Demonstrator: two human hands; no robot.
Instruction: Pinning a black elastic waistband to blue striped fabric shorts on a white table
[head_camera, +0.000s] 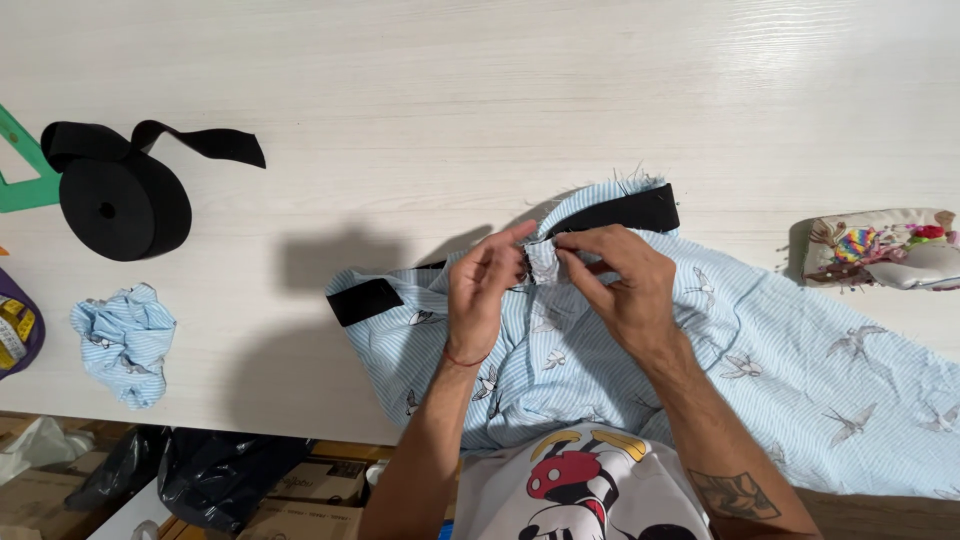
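A light blue striped fabric printed with white birds lies on the white table in front of me. A black elastic band runs along its top edge, and one end sticks out at the left. My left hand and my right hand meet at the middle of that edge. Both pinch a small gathered fold of the fabric between thumbs and fingers.
A roll of black elastic with a loose tail lies at the far left, beside a green triangle ruler. A crumpled blue fabric scrap sits near the front edge. A pincushion stands at the right. Bags and boxes lie under the table.
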